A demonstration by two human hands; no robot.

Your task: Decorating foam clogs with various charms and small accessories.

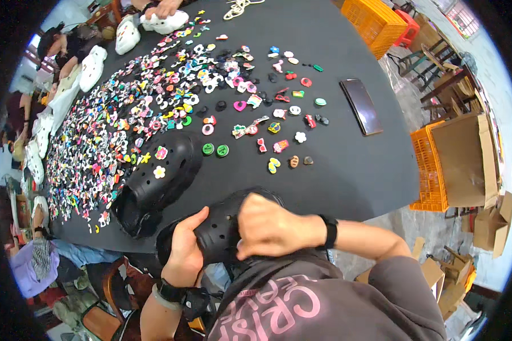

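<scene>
My left hand (pixel 185 250) grips a black clog (pixel 217 236) with round holes at the table's near edge, thumb along its side. Over the clog's upper, my right hand (pixel 273 224) is curled closed; whatever its fingers hold, if anything, is hidden. Just left of it, a second black clog (pixel 179 165) rests on the table, with a pink flower charm (pixel 161 153) and a white flower charm (pixel 159 172) on its upper. Two round green charms (pixel 215 150) lie beside that clog. Farther right, several loose charms (pixel 279 128) are spread out singly.
A large heap of small colourful charms (pixel 108 131) covers the left of the dark table (pixel 347 170). A phone (pixel 361 106) lies at the right. White clogs (pixel 92 68) line the far left edge, where other people sit; one person's hand (pixel 168 7) touches one. Orange crates (pixel 428 167) and cardboard boxes stand right.
</scene>
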